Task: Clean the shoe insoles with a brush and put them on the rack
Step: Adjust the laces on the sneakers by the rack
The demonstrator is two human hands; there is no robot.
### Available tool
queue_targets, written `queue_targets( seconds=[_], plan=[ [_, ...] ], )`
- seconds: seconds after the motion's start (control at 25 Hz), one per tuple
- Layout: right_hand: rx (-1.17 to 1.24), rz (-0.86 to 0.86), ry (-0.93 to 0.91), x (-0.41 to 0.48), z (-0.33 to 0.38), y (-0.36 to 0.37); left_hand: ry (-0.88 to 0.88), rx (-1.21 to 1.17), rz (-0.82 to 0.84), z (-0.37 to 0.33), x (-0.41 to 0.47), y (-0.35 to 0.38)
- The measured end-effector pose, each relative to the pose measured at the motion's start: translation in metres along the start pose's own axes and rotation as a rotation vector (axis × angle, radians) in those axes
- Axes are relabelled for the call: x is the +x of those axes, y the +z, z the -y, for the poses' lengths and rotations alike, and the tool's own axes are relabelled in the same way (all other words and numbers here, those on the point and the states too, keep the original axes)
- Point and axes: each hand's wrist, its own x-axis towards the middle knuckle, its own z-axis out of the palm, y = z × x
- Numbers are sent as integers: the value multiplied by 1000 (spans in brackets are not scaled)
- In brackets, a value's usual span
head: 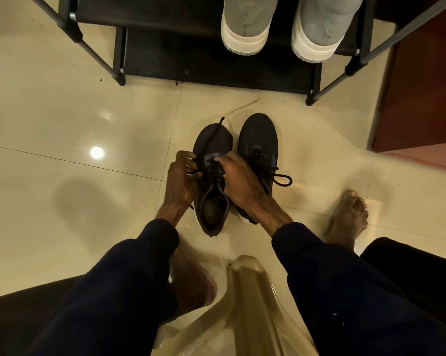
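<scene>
**Hands work the laces in front of the shoe rack**

Head view: Just in front of the black metal-framed shoe rack (211,65), a black mesh lace-up sneaker (216,147) stands on the cream tiled floor (62,124). Its dark insole (213,211) lies inside the open mouth. The left hand (182,176) pinches the thin black laces (213,137) with curled fingers. The right hand (238,181) hooks bent fingers into them at the tongue. A second black sneaker (258,140) touches the first. Grey high-top shoes with white soles (245,24) sit on the rack.
</scene>
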Motion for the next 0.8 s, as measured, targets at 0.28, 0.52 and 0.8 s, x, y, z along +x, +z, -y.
queue_targets(
  seconds=[0.28, 0.52, 0.8],
  plan=[
    [-279, 200, -411, 40, 5, 11, -176, 184, 37, 3, -5, -4],
    [-281, 49, -285, 44, 3, -10, -227, 169, 285, 0, -16, -33],
    [537, 32, 225, 23, 17, -73, -274, -482, 34, -39, -21, -43]
  ],
)
